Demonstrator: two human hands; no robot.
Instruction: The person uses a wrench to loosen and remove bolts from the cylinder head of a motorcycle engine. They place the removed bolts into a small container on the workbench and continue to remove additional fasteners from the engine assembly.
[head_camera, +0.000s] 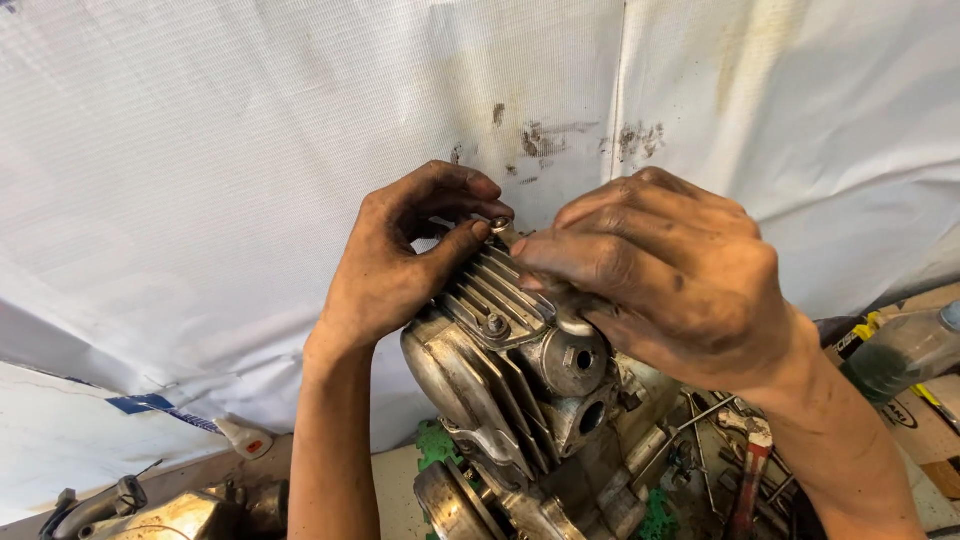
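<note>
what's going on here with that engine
A person with grease-blackened hands is working at the top of a small finned metal engine standing on end. The left hand pinches a small metal fastener at the upper edge of the finned cover, while the right hand lies over the cover beside it. Red-handled pliers and loose tools lie to the right.
</note>
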